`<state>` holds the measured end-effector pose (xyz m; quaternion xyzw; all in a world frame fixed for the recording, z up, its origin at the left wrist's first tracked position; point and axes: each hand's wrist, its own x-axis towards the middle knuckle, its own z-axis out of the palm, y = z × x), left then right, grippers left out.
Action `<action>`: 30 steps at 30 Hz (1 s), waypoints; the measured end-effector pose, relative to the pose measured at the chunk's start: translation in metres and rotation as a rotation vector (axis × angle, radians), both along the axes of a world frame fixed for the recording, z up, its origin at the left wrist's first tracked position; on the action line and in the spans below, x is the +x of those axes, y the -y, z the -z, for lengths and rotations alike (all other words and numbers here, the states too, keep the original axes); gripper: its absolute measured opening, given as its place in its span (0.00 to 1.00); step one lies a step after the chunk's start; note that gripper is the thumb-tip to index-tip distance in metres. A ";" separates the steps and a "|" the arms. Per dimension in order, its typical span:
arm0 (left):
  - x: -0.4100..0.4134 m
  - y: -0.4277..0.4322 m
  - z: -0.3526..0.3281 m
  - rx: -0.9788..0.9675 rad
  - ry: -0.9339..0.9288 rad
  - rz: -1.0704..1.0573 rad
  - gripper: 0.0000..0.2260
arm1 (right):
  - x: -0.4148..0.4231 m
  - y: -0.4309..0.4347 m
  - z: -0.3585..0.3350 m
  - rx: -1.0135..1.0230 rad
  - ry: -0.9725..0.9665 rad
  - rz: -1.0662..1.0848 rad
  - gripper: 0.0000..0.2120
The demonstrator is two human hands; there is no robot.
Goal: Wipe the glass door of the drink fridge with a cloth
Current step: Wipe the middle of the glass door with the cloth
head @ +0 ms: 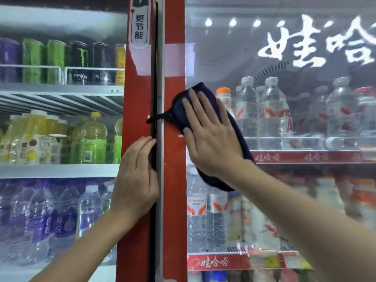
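Observation:
A dark navy cloth [234, 127] lies flat against the right fridge's glass door [284, 58], at its left edge where the glass meets the red frame [175, 180]. My right hand [207, 137] presses the cloth with straight, spread fingers. A thin corner of the cloth sticks out leftward over the frame. My left hand [136, 180] rests on the red frame of the left fridge, its fingertips at the black door seal [155, 78] between the two fridges.
Behind the right glass stand water bottles [272, 112] on red-edged shelves, under white lettering. The left fridge [61, 119] holds cans, yellow and green drinks and purple-labelled bottles. A black-and-white label [140, 23] sits high on the left frame.

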<state>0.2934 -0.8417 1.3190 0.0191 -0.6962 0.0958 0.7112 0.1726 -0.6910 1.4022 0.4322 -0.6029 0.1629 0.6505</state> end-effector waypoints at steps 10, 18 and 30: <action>-0.002 0.001 0.004 0.054 -0.107 0.134 0.17 | 0.046 0.050 0.109 -0.173 0.235 -0.109 0.31; 0.026 -0.012 0.027 0.180 -0.073 0.165 0.15 | 0.059 0.024 0.104 0.047 0.391 -0.187 0.32; -0.028 -0.103 0.038 0.271 0.086 0.124 0.26 | 0.038 -0.065 0.059 0.219 0.642 -0.682 0.29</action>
